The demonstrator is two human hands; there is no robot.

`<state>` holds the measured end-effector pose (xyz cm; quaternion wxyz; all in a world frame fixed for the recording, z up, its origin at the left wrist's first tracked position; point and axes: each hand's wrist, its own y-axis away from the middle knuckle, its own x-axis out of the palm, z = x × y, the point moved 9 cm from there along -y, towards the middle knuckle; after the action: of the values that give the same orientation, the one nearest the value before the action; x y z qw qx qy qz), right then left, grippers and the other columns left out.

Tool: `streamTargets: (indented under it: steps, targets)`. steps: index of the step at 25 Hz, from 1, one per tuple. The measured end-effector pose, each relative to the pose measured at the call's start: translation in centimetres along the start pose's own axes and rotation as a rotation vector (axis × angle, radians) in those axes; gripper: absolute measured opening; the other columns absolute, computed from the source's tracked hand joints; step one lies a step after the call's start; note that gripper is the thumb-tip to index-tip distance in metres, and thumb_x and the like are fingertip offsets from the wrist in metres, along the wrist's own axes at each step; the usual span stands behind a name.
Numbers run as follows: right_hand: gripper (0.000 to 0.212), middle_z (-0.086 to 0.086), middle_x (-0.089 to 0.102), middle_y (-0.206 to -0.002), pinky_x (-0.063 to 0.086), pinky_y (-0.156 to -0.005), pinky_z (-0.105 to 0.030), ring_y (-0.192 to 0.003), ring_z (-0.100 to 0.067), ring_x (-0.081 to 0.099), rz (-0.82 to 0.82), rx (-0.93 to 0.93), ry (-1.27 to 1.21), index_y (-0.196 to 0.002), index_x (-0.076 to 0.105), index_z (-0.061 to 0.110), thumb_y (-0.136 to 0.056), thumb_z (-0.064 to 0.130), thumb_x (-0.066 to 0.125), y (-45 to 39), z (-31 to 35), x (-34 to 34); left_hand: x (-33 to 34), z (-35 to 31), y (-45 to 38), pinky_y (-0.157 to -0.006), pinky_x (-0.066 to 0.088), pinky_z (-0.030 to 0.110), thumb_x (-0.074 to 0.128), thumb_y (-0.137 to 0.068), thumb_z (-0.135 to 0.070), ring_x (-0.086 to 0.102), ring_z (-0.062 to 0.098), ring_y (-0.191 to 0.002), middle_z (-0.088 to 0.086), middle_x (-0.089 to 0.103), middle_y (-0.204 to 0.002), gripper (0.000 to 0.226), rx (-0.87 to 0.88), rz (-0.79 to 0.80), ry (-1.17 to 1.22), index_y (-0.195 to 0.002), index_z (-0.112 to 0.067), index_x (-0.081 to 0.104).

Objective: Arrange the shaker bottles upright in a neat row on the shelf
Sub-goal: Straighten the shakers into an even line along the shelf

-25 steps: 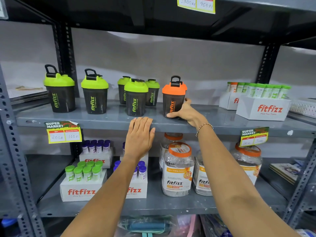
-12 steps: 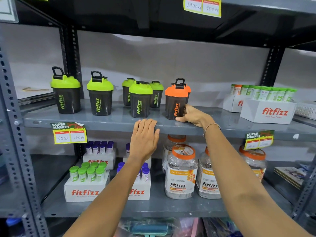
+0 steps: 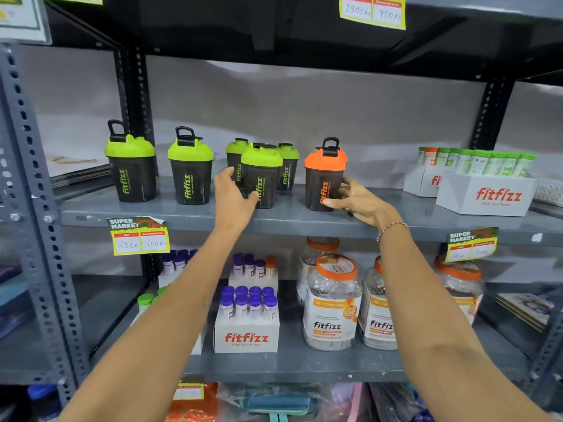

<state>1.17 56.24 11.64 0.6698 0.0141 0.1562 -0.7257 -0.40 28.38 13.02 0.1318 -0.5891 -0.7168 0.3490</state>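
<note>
Six black Fitfizz shaker bottles stand upright on the grey shelf (image 3: 170, 211). Two green-lidded ones (image 3: 131, 169) (image 3: 190, 175) stand spaced at the left. Three more cluster in the middle: one in front (image 3: 262, 181), two behind it (image 3: 235, 155) (image 3: 288, 170). An orange-lidded bottle (image 3: 324, 178) stands to the right. My left hand (image 3: 234, 199) is spread open just left of the front middle green bottle, thumb near its side. My right hand (image 3: 359, 202) wraps the orange bottle's lower right side, thumb at its base.
White Fitfizz boxes (image 3: 484, 193) of green-capped tubes fill the shelf's right end. A dark upright post (image 3: 134, 95) rises behind the left bottles. A price tag (image 3: 138, 236) hangs on the shelf edge. The lower shelf holds jars (image 3: 332, 303) and tube boxes (image 3: 246, 336).
My left hand has risen from the shelf's front edge to beside the front middle green bottle. My right hand has stayed on the orange bottle, shifting down toward its base.
</note>
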Motion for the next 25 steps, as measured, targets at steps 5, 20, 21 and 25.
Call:
streamTargets:
  steps: [5, 20, 21, 25]
  targets:
    - [0.08, -0.013, 0.05, -0.144, 0.042, -0.109, -0.043, -0.131, -0.027, 0.049, -0.001, 0.014, 0.182, -0.144, 0.03, 0.009, -0.078, -0.007, 0.071, 0.0, 0.0, 0.5, 3.6, 2.7, -2.2, -0.093, 0.052, 0.034, 0.079, -0.073, -0.001, 0.059, 0.024, -0.112, 0.012, 0.059, -0.127, 0.074, -0.326, 0.561, 0.145, -0.133, -0.003, 0.035]
    - [0.054, 0.0, 0.063, -0.116, 0.048, -0.101, -0.034, -0.116, -0.019, 0.058, 0.035, 0.018, 0.289, -0.123, 0.048, 0.014, -0.078, 0.002, 0.075, -1.6, -1.6, -5.9, 10.1, 0.9, -3.4, -0.084, 0.054, 0.03, 0.084, -0.066, 0.0, 0.065, 0.018, -0.096, 0.007, 0.068, -0.11, 0.044, -0.217, 0.553, 0.024, -0.098, -0.016, 0.058]
    - [0.053, 0.001, 0.062, -0.116, 0.046, -0.104, -0.036, -0.118, -0.02, 0.057, 0.036, 0.022, 0.295, -0.122, 0.048, 0.016, -0.078, 0.003, 0.075, -1.4, -1.9, -6.9, 11.0, 0.7, -3.4, -0.089, 0.053, 0.035, 0.084, -0.066, 0.0, 0.064, 0.02, -0.1, 0.009, 0.068, -0.112, 0.046, -0.216, 0.557, 0.022, -0.103, -0.013, 0.059]
    - [0.058, -0.001, 0.059, -0.126, 0.042, -0.108, -0.036, -0.121, -0.018, 0.055, 0.066, 0.023, 0.303, -0.126, 0.047, 0.016, -0.077, 0.005, 0.076, -1.4, -2.2, -8.0, 12.0, 0.9, -3.3, -0.1, 0.047, 0.04, 0.085, -0.066, -0.003, 0.061, 0.022, -0.11, 0.009, 0.067, -0.118, 0.058, -0.23, 0.528, 0.011, -0.116, -0.008, 0.056]
